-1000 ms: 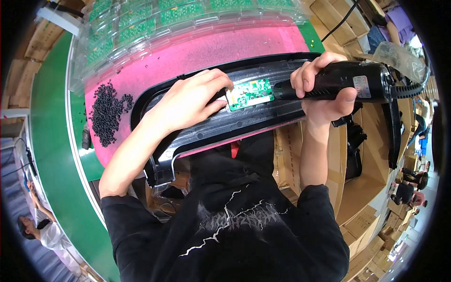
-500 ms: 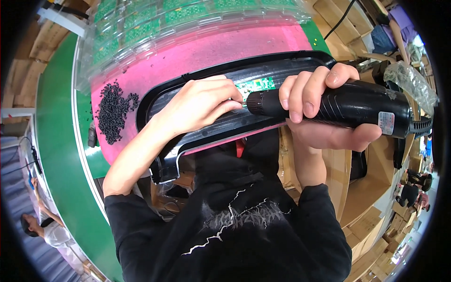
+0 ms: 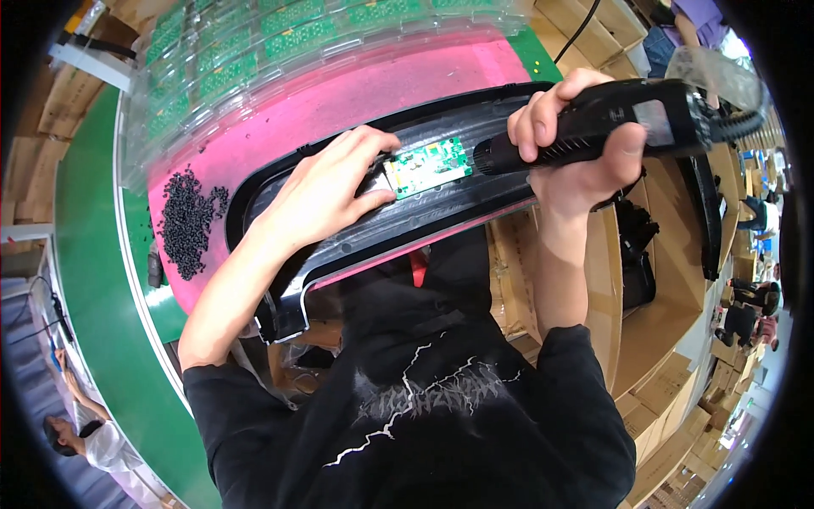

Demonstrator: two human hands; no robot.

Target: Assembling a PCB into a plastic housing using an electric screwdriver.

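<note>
My right hand (image 3: 585, 153) is wrapped round a black electric screwdriver (image 3: 589, 119), lying nearly level with its nose pointing left. The nose stops just right of a green circuit board (image 3: 431, 167). This board lies inside a long black plastic housing (image 3: 339, 233), which rests over the front of a pink mat. My left hand (image 3: 326, 187) reaches over the housing at the board's left end. Its thumb and forefinger are spread apart, straddling that end, where a pale piece partly shows between them. Whether the fingertips touch the board is hard to tell.
A heap of small black parts (image 3: 191, 220) lies on the pink mat (image 3: 339, 97) at left. Clear plastic trays (image 3: 254, 81) with several green boards stand at the back. An open cardboard box (image 3: 661, 339) is at right. Other people work farther off on both sides.
The screwdriver has drawn back right and up, away from my left fingers. Those fingers have opened from a pinch near its tip, uncovering more of the board. The view has shifted slightly.
</note>
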